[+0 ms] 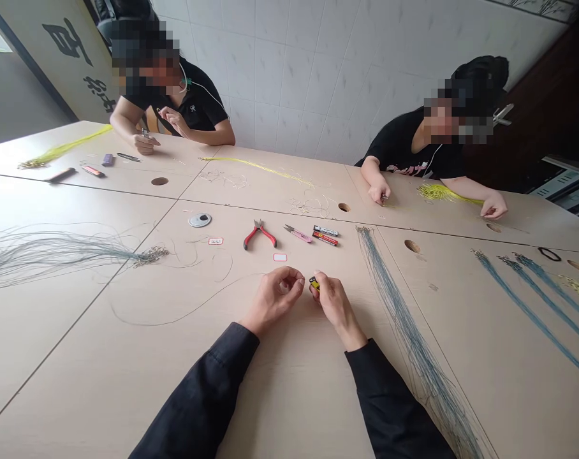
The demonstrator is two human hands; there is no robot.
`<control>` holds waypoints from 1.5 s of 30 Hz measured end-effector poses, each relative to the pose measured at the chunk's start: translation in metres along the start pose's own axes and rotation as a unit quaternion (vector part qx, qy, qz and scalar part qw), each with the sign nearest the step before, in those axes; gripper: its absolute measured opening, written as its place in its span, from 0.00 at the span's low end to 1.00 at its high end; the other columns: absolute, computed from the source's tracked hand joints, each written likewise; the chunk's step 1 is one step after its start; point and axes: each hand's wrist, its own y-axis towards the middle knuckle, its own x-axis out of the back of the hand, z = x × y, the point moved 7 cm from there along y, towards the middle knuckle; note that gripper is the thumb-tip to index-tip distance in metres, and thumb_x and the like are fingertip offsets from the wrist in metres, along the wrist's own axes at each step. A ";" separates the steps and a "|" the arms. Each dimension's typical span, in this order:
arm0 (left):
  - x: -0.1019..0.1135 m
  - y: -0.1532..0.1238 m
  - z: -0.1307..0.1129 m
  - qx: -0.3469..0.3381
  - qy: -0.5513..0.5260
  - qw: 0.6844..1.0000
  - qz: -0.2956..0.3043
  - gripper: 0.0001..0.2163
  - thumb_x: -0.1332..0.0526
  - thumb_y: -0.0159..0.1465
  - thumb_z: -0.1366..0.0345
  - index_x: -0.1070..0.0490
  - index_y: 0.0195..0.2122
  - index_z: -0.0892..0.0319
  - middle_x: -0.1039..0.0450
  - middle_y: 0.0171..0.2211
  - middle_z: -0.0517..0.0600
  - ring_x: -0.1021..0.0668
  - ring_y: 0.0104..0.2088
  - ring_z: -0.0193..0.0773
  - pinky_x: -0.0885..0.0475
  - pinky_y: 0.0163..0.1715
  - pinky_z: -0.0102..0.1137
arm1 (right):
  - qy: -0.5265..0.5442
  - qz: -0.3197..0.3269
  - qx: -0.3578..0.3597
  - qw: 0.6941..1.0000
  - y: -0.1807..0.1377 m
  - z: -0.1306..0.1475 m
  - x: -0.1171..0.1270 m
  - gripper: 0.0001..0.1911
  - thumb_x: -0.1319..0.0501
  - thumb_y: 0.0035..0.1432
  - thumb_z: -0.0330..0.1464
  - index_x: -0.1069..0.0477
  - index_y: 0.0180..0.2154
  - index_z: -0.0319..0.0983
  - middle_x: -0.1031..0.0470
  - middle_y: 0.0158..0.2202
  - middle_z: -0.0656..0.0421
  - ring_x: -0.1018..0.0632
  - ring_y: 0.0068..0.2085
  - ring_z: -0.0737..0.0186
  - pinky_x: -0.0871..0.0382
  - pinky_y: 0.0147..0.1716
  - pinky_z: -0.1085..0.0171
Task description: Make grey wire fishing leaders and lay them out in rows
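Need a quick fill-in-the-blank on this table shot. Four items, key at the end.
1. The open pliers have ____ handles.
2. The snips beside them have ____ handles.
3. The right hand grips a small object that shows black and ____.
4. Facing the camera from the far side, there are ____ other people.

Missing words: red; pink; yellow; two.

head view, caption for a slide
A thin strand runs toward the left hand while the right hand holds a small black-and-yellow object, red-handled pliers beyond.
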 end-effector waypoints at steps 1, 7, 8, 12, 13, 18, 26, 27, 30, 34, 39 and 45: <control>0.000 0.000 0.000 0.003 0.002 1.000 -0.003 0.06 0.42 0.62 0.64 0.29 0.30 0.60 0.27 0.27 0.47 0.28 0.28 0.32 0.32 0.32 0.28 | 0.002 -0.001 0.000 1.000 -0.001 0.001 0.000 0.27 0.54 0.64 0.48 0.50 0.18 0.40 0.50 0.17 0.65 0.45 0.21 0.69 0.50 0.24 0.65; -0.001 0.002 0.003 0.019 0.017 1.000 -0.008 0.04 0.42 0.59 0.67 0.30 0.28 0.60 0.28 0.25 0.45 0.30 0.26 0.31 0.33 0.30 0.27 | 0.001 0.003 -0.004 1.000 -0.001 0.002 0.000 0.28 0.53 0.64 0.49 0.50 0.18 0.40 0.50 0.17 0.65 0.45 0.21 0.69 0.50 0.25 0.65; -0.001 0.002 0.003 0.020 0.016 1.000 -0.009 0.04 0.42 0.59 0.67 0.30 0.28 0.60 0.28 0.25 0.45 0.30 0.26 0.31 0.33 0.30 0.27 | -0.003 0.004 -0.005 1.000 0.000 0.002 -0.001 0.28 0.53 0.64 0.49 0.49 0.18 0.40 0.49 0.17 0.65 0.45 0.21 0.69 0.50 0.25 0.65; -0.002 0.001 0.003 0.017 0.005 1.000 0.004 0.06 0.42 0.61 0.65 0.29 0.30 0.60 0.27 0.27 0.46 0.29 0.28 0.32 0.33 0.31 0.27 | -0.022 -0.001 -0.009 1.000 0.000 0.000 0.000 0.27 0.53 0.64 0.48 0.48 0.18 0.40 0.48 0.17 0.65 0.43 0.21 0.69 0.49 0.25 0.65; -0.002 0.001 0.003 0.016 0.003 1.000 0.011 0.06 0.42 0.61 0.64 0.28 0.30 0.60 0.27 0.27 0.46 0.29 0.28 0.32 0.33 0.32 0.28 | -0.027 -0.002 -0.008 1.000 0.000 0.000 0.000 0.26 0.53 0.64 0.48 0.48 0.18 0.40 0.47 0.17 0.65 0.43 0.21 0.69 0.49 0.25 0.65; -0.002 0.000 0.001 0.015 -0.008 1.000 0.020 0.08 0.42 0.63 0.63 0.27 0.31 0.60 0.25 0.28 0.47 0.27 0.29 0.33 0.32 0.33 0.28 | -0.070 -0.005 -0.001 0.998 0.001 0.001 0.000 0.22 0.52 0.62 0.42 0.46 0.18 0.40 0.46 0.16 0.65 0.42 0.21 0.68 0.48 0.25 0.66; -0.002 0.001 0.003 0.006 0.015 1.000 -0.003 0.03 0.42 0.58 0.69 0.30 0.28 0.60 0.29 0.25 0.45 0.30 0.27 0.31 0.34 0.30 0.27 | -0.009 0.002 -0.012 1.000 0.001 0.001 0.000 0.25 0.53 0.64 0.45 0.49 0.18 0.40 0.47 0.17 0.65 0.43 0.21 0.69 0.49 0.25 0.66; -0.002 0.001 0.003 0.004 0.016 1.000 -0.005 0.03 0.43 0.57 0.70 0.31 0.28 0.60 0.29 0.25 0.45 0.30 0.27 0.30 0.34 0.30 0.26 | -0.004 0.003 -0.011 1.000 0.000 0.002 0.000 0.25 0.53 0.64 0.46 0.49 0.18 0.40 0.48 0.17 0.65 0.44 0.21 0.69 0.49 0.25 0.66; -0.002 0.001 0.004 -0.001 0.015 1.000 -0.005 0.03 0.43 0.57 0.70 0.31 0.28 0.60 0.29 0.25 0.44 0.30 0.27 0.30 0.34 0.30 0.26 | 0.004 0.006 -0.006 1.000 0.000 0.002 0.000 0.26 0.54 0.64 0.46 0.50 0.18 0.40 0.50 0.17 0.65 0.46 0.21 0.69 0.50 0.24 0.65; -0.002 0.001 0.004 0.000 0.017 1.000 -0.004 0.03 0.44 0.56 0.70 0.32 0.28 0.60 0.30 0.25 0.44 0.30 0.27 0.30 0.34 0.30 0.26 | 0.008 0.010 -0.003 1.000 0.000 0.002 -0.001 0.27 0.53 0.65 0.47 0.50 0.18 0.40 0.52 0.16 0.65 0.46 0.20 0.69 0.51 0.24 0.65; -0.001 0.001 0.003 0.004 0.028 1.000 -0.007 0.02 0.44 0.55 0.71 0.32 0.27 0.60 0.31 0.25 0.44 0.31 0.27 0.30 0.34 0.31 0.26 | 0.014 0.014 -0.003 1.000 0.001 0.001 0.000 0.27 0.53 0.65 0.48 0.48 0.18 0.40 0.49 0.17 0.65 0.45 0.21 0.69 0.50 0.24 0.65; -0.001 0.002 0.004 0.010 0.021 1.000 -0.002 0.05 0.42 0.60 0.67 0.30 0.29 0.60 0.29 0.25 0.45 0.30 0.27 0.31 0.34 0.29 0.26 | 0.017 -0.024 0.064 0.998 -0.004 0.011 0.003 0.20 0.42 0.60 0.49 0.33 0.30 0.38 0.39 0.23 0.64 0.39 0.25 0.68 0.43 0.26 0.68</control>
